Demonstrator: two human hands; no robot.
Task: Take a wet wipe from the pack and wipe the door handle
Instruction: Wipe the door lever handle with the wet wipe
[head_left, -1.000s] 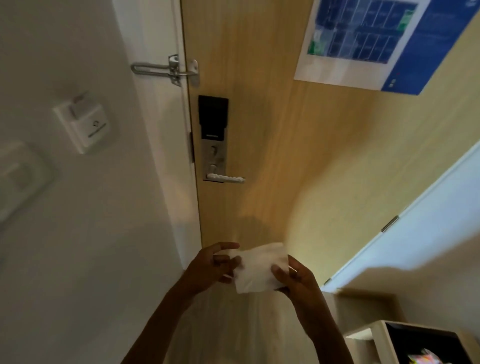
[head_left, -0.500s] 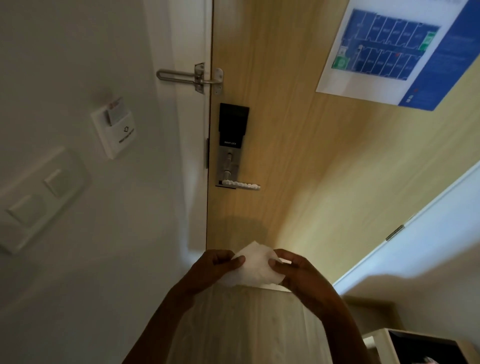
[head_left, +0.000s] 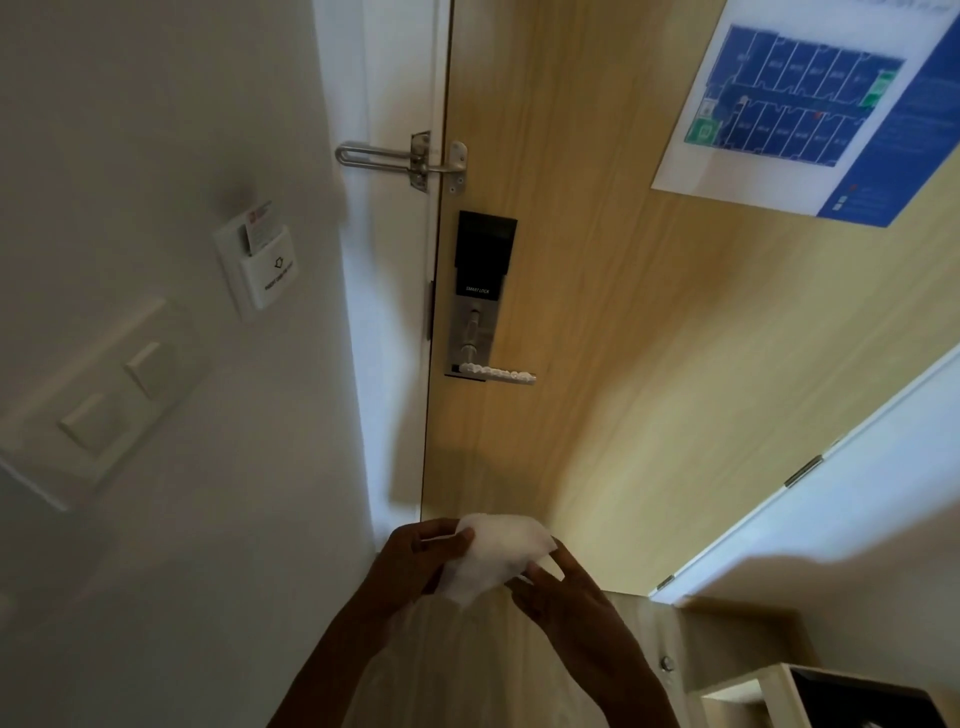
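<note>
**Both hands on the wipe, below the handle**

Left hand raised at the bottom centre, forearm rising from the lower edge, thumb and fingers pinched on the left corner of the wet wipe. Right hand opposite, back turned to the camera, fingertips closed on the wipe's right edge. Wipe stretched loosely between the two, white, crumpled, lower corner hanging down in a point. Held in the air in front of the wooden door, well below the door handle and touching nothing else.

Both forearms cut off by the lower frame edge. Right palm and most of its fingers hidden behind the back of the hand. Handle lever seen from above, pointing right from the lock plate, coated with small whitish blobs of unclear nature. Print on the floor plan poster too small to read. Dark compartment at the bottom right corner only partly in view, contents not discernible. Wipe pack not in view.

Door edge and white frame just left of the lock, swing bar latch above, across frame and door. Card holder and wall switches on the left wall. White panel slanting in from the right. Bare door surface between hands and handle, with open room to the right of the lever.
</note>
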